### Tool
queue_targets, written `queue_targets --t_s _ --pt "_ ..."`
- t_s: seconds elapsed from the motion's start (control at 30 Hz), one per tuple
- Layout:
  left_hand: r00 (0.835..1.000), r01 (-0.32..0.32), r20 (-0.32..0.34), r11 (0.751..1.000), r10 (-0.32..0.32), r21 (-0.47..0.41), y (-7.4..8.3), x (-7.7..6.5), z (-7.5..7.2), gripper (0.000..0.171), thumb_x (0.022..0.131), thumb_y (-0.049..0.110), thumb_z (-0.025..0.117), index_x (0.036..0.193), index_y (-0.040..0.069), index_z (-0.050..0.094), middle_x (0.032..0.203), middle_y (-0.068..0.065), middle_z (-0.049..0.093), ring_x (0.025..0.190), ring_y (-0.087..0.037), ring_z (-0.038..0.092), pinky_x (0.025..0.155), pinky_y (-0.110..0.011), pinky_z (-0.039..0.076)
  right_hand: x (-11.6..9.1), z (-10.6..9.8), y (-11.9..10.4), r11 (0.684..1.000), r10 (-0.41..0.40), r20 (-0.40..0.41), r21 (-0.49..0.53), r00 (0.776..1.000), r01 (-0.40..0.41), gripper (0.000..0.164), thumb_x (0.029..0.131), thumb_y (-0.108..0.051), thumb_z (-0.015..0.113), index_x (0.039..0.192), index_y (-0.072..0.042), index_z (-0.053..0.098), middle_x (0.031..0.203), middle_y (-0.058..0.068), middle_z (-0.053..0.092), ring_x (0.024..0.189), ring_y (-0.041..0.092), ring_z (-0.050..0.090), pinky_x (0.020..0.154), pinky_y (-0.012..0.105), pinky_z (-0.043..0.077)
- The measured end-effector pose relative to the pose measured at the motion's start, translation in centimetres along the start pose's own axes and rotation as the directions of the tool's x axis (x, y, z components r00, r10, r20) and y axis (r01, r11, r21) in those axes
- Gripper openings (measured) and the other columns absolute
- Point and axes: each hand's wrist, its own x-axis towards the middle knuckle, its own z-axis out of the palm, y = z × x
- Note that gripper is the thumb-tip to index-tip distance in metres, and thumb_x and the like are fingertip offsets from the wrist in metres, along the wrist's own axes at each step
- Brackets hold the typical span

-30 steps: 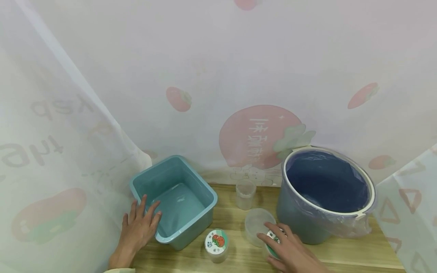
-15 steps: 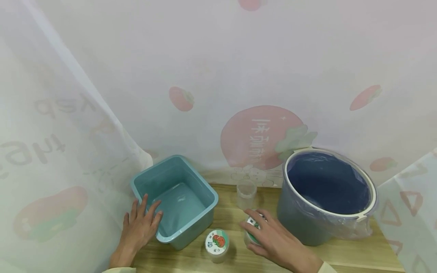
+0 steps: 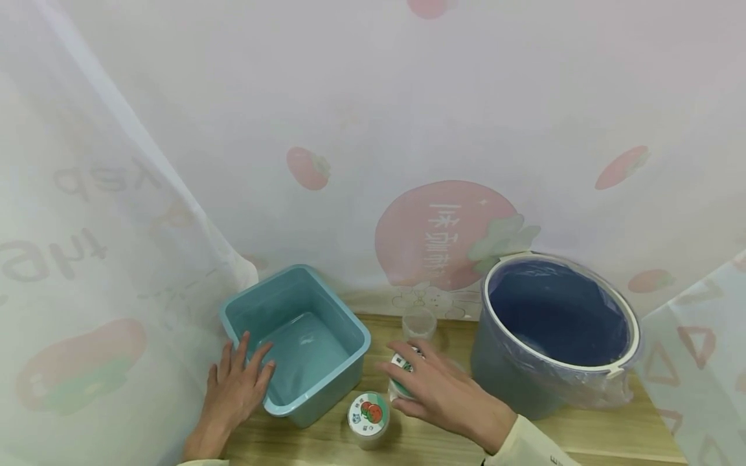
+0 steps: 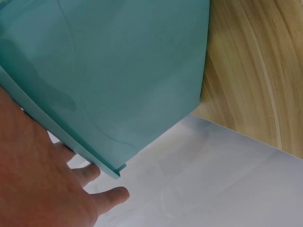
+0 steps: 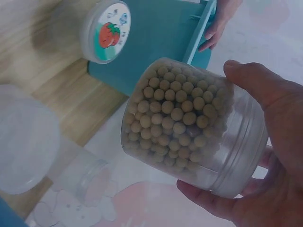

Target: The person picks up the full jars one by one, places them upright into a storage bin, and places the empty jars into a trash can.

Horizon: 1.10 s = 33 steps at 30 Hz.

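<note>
My right hand [image 3: 445, 398] grips a clear plastic jar [image 5: 175, 118] by its lid end. Small beige balls fill much of the jar, and its labelled lid [image 3: 402, 369] shows under my fingers in the head view. My left hand [image 3: 236, 391] rests with spread fingers on the near-left rim of a square teal tub [image 3: 344, 372], whose inside looks bare. Between the tub and my right hand stands a second jar [image 3: 368, 417], its white and green lid printed with tomatoes. The right wrist view shows a translucent round container [image 5: 28, 137] apart from the held jar.
A small clear cup [image 3: 419, 323] stands at the back of the wooden table [image 3: 606, 433]. On the right is a large dark-blue bucket [image 3: 513, 382] with a plastic liner over its white rim. White printed curtains [image 3: 350, 97] hang behind and at the sides.
My right hand has moved left with the jar, from beside the translucent container towards the tomato-lidded jar. My left hand stays at the tub's rim.
</note>
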Motion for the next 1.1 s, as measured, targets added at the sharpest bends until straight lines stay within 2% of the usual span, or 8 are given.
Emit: queue_targets --t_s 0.27,0.33,0.47,0.7,0.93,1.1 --pt "1.0 -0.004 -0.01 1.0 0.004 -0.005 -0.2 0.1 0.2 0.06 0.105 0.06 0.025 0.151 0.025 0.041 0.165 -0.021 0.011 0.147 -0.054 0.006 0.102 -0.082 0.014 2.8 -0.8 -0.4 0.998 -0.061 0.004 -0.025 0.998 0.061 0.051 0.097 -0.047 0.063 0.142 -0.027 0.051 0.149 0.005 0.046 0.127 0.029 0.051 0.103 0.047 0.049" --pt "1.0 -0.003 -0.015 1.0 0.003 -0.012 -0.2 0.1 0.3 0.06 0.105 0.06 0.025 0.151 0.025 0.041 0.165 -0.021 0.011 0.147 -0.054 0.005 0.102 -0.082 0.014 3.4 -1.2 -0.6 0.996 -0.079 -0.005 -0.039 0.997 0.079 0.053 0.097 -0.049 0.062 0.144 -0.026 0.051 0.149 0.006 0.045 0.125 0.028 0.052 0.103 0.046 0.049" --pt "1.0 -0.003 -0.017 1.0 0.002 -0.016 -0.3 0.1 0.4 0.06 0.105 0.06 0.026 0.151 0.025 0.041 0.165 -0.021 0.01 0.148 -0.054 0.005 0.102 -0.083 0.014 4.6 -1.6 -1.0 0.994 -0.096 -0.009 -0.053 0.995 0.096 0.053 0.097 -0.049 0.061 0.144 -0.026 0.051 0.15 0.007 0.045 0.123 0.027 0.053 0.092 0.039 0.055" --pt "1.0 -0.007 0.004 1.0 0.007 -0.014 -0.2 0.1 0.1 0.061 0.105 0.06 0.025 0.152 0.025 0.04 0.166 -0.022 0.009 0.148 -0.055 0.004 0.102 -0.082 0.014 6.5 -2.2 -1.3 0.996 -0.073 0.058 -0.047 0.996 0.076 0.054 0.099 -0.05 0.058 0.146 -0.027 0.048 0.154 0.007 0.042 0.13 0.029 0.048 0.083 0.036 0.058" --pt "1.0 -0.003 -0.01 1.0 0.003 -0.011 -0.2 0.2 0.2 0.061 0.105 0.06 0.025 0.152 0.023 0.041 0.165 -0.022 0.01 0.147 -0.054 0.005 0.102 -0.081 0.015 8.6 -2.8 -1.1 0.995 -0.067 0.09 -0.067 0.994 0.073 0.056 0.098 -0.049 0.06 0.148 -0.028 0.047 0.155 0.009 0.04 0.131 0.03 0.048 0.085 0.039 0.059" --pt "1.0 0.011 0.01 1.0 -0.011 -0.025 -0.2 0.3 0.4 0.063 0.105 0.061 0.023 0.153 0.023 0.039 0.166 -0.021 0.008 0.148 -0.054 0.003 0.103 -0.082 0.012 10.1 -2.9 -1.0 0.995 -0.058 0.134 -0.075 0.989 0.068 0.057 0.099 -0.051 0.058 0.149 -0.028 0.044 0.158 0.009 0.036 0.135 0.032 0.045 0.087 0.044 0.058"
